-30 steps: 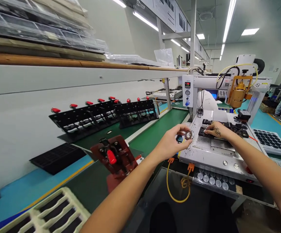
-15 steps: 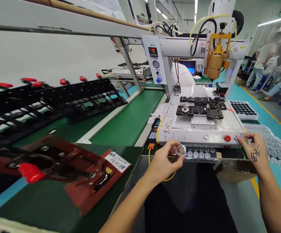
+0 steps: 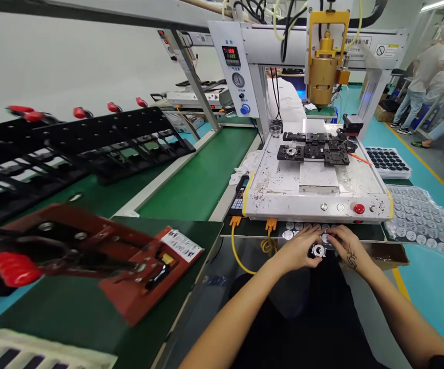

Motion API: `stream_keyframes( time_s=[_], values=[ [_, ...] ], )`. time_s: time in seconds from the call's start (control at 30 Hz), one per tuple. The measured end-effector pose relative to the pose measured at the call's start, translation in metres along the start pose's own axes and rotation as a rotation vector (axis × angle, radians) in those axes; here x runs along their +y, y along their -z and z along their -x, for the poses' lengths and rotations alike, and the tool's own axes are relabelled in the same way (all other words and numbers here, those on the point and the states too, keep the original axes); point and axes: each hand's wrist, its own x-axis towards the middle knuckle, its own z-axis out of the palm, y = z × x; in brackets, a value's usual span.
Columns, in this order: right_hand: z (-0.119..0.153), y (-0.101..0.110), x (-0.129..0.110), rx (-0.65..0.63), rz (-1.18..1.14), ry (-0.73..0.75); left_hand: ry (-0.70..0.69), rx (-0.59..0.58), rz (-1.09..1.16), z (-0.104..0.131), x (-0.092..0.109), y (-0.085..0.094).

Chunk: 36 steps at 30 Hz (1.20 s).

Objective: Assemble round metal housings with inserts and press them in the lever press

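Observation:
Between the thumb and fingers of my left hand [image 3: 300,249] is a small round metal part [image 3: 318,250], in front of the machine. My right hand [image 3: 348,246], with a dark mark on its back, reaches the sheet of round stickers [image 3: 289,234] at the table edge. Its fingertips are pressed together on the sheet, and whether they grip a sticker is too small to tell. Behind both hands stands the white machine [image 3: 275,200], bearing a black fixture [image 3: 337,155] with another round part [image 3: 292,151] at its left.
A gold dispensing head [image 3: 321,77] hangs over the fixture. A red clamp jig [image 3: 129,302] sits on the left table. At right lie a tray of black discs [image 3: 386,163] and plastic sheets of round pieces [image 3: 423,218]. People are in the right background.
My right hand has left the knob at the machine's right front and moved left to the sticker sheet. My left hand has moved right with the round part. The view has shifted.

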Motion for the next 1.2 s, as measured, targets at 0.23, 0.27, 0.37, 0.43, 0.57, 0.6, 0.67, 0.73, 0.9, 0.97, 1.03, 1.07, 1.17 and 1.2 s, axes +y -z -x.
stream_keyframes(
  time_s=[0.23, 0.27, 0.37, 0.43, 0.57, 0.6, 0.67, 0.73, 0.9, 0.97, 1.03, 1.07, 1.17, 1.2],
  values=[
    [0.007, 0.000, -0.001, -0.069, 0.299, 0.201, 0.040, -0.020, 0.053, 0.005, 0.005, -0.002],
    [0.008, -0.003, 0.001, -0.027, 0.306, 0.233, 0.046, -0.017, 0.063, 0.005, 0.005, -0.002],
    [0.018, -0.014, 0.007, 0.140, 0.300, 0.336, 0.044, -0.032, 0.071, 0.004, 0.003, -0.001],
    [0.030, -0.020, 0.007, 0.181, 0.293, 0.377, 0.036, -0.056, 0.069, 0.005, 0.003, 0.000],
    [0.055, -0.015, -0.008, 0.167, 0.225, 0.273, 0.036, -0.045, 0.055, 0.002, -0.001, 0.000],
    [0.060, -0.011, -0.013, 0.163, 0.175, 0.190, 0.038, -0.020, 0.044, 0.000, -0.003, 0.000],
    [0.066, -0.001, -0.022, 0.162, 0.052, -0.007, 0.041, 0.038, 0.016, -0.005, -0.007, -0.001],
    [0.069, 0.010, -0.029, 0.189, -0.062, -0.198, 0.038, 0.079, 0.001, -0.008, -0.009, -0.002],
    [0.061, 0.031, -0.045, 0.210, -0.386, -0.543, 0.051, 0.174, 0.067, 0.004, 0.013, 0.005],
    [0.050, 0.035, -0.060, 0.185, -0.454, -0.563, 0.151, 0.239, 0.191, 0.016, 0.030, 0.011],
    [0.036, 0.036, -0.078, 0.157, -0.477, -0.548, 0.279, 0.312, 0.441, 0.029, 0.046, 0.016],
    [0.028, 0.035, -0.087, 0.137, -0.496, -0.537, 0.332, 0.349, 0.604, 0.035, 0.053, 0.018],
    [0.008, 0.027, -0.107, 0.097, -0.618, -0.533, 0.433, 0.437, 1.032, 0.052, 0.068, 0.022],
    [0.003, 0.024, -0.110, 0.075, -0.672, -0.547, 0.459, 0.458, 1.117, 0.057, 0.072, 0.023]
  ],
)
